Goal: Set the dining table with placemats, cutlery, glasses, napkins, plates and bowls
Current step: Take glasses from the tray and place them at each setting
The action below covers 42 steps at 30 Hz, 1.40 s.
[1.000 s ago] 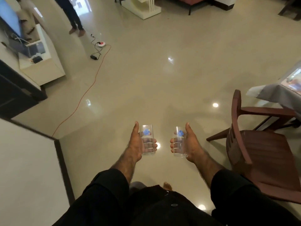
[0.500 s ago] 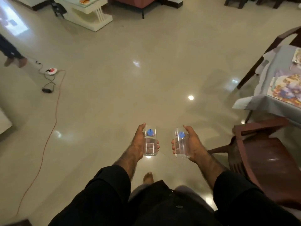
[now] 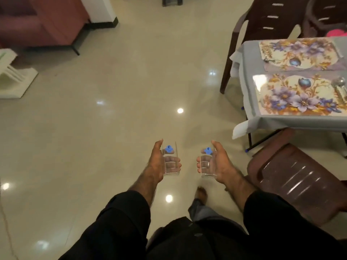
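My left hand (image 3: pixel 156 162) grips a clear drinking glass (image 3: pixel 171 163) with a blue sticker, held upright over the floor. My right hand (image 3: pixel 218 164) grips a second clear glass (image 3: pixel 206 166) with the same blue sticker. Both are at waist height, left of the dining table (image 3: pixel 249 109), which wears a grey cloth. Two floral placemats lie on it, the near one (image 3: pixel 298 98) and the far one (image 3: pixel 298 53). Cutlery (image 3: pixel 339 87) rests at the near mat's right edge, and a small metal piece (image 3: pixel 269 60) lies on the far mat.
A brown plastic chair (image 3: pixel 293 177) stands close on my right, at the table's near end. Another brown chair (image 3: pixel 262 25) stands at the table's far left. A red sofa (image 3: pixel 41 21) and a white low table (image 3: pixel 13 76) are at the far left. Glossy tiled floor lies ahead.
The view has swung to the right, bringing the dining table and its placemats into sight. Both hands still hold their glasses in front of me, and I have stepped forward.
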Each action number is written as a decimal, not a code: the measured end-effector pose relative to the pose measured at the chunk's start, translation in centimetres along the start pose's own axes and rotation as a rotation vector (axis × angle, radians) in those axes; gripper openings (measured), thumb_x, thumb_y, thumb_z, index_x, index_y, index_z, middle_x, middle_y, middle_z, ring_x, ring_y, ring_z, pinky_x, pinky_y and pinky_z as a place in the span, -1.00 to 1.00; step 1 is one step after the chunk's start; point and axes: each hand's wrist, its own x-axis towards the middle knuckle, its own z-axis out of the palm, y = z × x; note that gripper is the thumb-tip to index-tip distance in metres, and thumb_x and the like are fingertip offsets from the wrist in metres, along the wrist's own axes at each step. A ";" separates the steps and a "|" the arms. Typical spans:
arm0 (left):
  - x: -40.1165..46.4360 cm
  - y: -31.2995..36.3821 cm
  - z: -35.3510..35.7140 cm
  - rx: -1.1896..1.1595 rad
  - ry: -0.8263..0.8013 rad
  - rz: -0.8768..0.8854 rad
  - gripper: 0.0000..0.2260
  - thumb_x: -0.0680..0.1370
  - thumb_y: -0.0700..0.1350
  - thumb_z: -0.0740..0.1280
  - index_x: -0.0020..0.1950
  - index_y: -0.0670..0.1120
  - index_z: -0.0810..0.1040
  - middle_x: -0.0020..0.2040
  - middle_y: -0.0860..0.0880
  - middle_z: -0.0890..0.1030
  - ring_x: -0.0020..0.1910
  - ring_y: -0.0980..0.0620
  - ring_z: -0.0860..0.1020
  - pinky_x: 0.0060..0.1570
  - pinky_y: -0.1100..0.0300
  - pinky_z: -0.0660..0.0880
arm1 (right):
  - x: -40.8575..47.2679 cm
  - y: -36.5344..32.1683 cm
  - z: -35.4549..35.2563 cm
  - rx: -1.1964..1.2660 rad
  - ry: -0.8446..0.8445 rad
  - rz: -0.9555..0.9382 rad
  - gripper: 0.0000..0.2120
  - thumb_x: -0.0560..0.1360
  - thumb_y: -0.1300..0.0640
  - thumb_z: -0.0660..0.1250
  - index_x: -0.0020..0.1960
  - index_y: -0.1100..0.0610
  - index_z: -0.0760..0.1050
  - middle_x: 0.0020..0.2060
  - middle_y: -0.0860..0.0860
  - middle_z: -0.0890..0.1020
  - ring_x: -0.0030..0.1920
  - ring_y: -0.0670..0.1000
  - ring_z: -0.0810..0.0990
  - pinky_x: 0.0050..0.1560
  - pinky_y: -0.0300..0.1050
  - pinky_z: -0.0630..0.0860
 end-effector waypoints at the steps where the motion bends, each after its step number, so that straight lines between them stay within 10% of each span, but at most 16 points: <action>1: 1.1 1.9 1.2 0.023 -0.023 0.001 -0.36 0.56 0.41 0.27 0.16 -0.19 0.61 -0.04 -0.33 0.71 -0.13 -0.30 0.71 0.15 -0.32 0.63 | 0.9 -1.8 0.2 0.000 0.012 -0.003 -0.37 0.53 -0.38 0.27 0.17 0.20 0.56 -0.08 0.27 0.65 -0.22 0.22 0.64 -0.11 0.12 0.63; 16: 20.1 28.0 19.1 0.291 -0.383 -0.031 -0.35 0.55 0.42 0.27 0.21 -0.16 0.60 -0.06 -0.30 0.72 -0.15 -0.29 0.72 0.00 -0.22 0.67 | 13.2 -24.3 -2.2 0.304 0.354 -0.183 -0.16 0.34 -0.58 0.38 0.10 0.21 0.62 -0.15 0.21 0.70 -0.23 0.18 0.68 -0.11 0.07 0.65; 21: 23.7 33.5 25.6 0.458 -0.546 -0.052 -0.30 0.53 0.45 0.28 0.25 -0.17 0.59 -0.05 -0.31 0.73 -0.13 -0.31 0.72 0.14 -0.29 0.62 | 14.3 -27.3 -2.4 0.465 0.400 -0.221 -0.35 0.40 -0.34 0.52 -0.01 0.29 0.63 -0.22 0.18 0.65 -0.28 0.15 0.66 -0.15 0.02 0.62; 28: 24.7 36.0 36.0 0.620 -0.714 -0.049 -0.27 0.49 0.50 0.33 0.23 -0.14 0.63 -0.03 -0.27 0.75 -0.01 -0.33 0.73 0.20 -0.31 0.63 | 13.7 -30.8 -5.5 0.573 0.549 -0.396 -0.37 0.13 -0.05 0.64 0.10 0.20 0.58 -0.17 0.16 0.64 -0.22 0.15 0.66 -0.09 0.07 0.64; 36: 25.6 34.9 47.5 0.727 -0.827 0.035 -0.50 0.57 0.10 0.50 0.36 -0.21 0.54 0.07 -0.29 0.72 0.02 -0.26 0.72 0.03 -0.16 0.69 | 12.5 -37.2 -16.2 0.572 0.848 -0.545 -0.75 0.27 -0.01 0.54 -0.13 0.11 0.74 -0.19 -0.03 0.73 -0.11 0.06 0.65 -0.04 -0.03 0.54; 42: 25.6 34.9 56.6 0.715 -0.704 0.207 -0.64 0.48 0.12 0.56 0.18 -0.01 0.65 0.12 -0.14 0.71 0.05 -0.11 0.66 0.14 -0.08 0.59 | 11.7 -43.5 -28.4 0.370 0.912 -0.481 -0.44 0.15 -0.11 0.65 0.04 0.12 0.61 -0.20 0.10 0.59 -0.35 0.01 0.49 -0.37 -0.15 0.37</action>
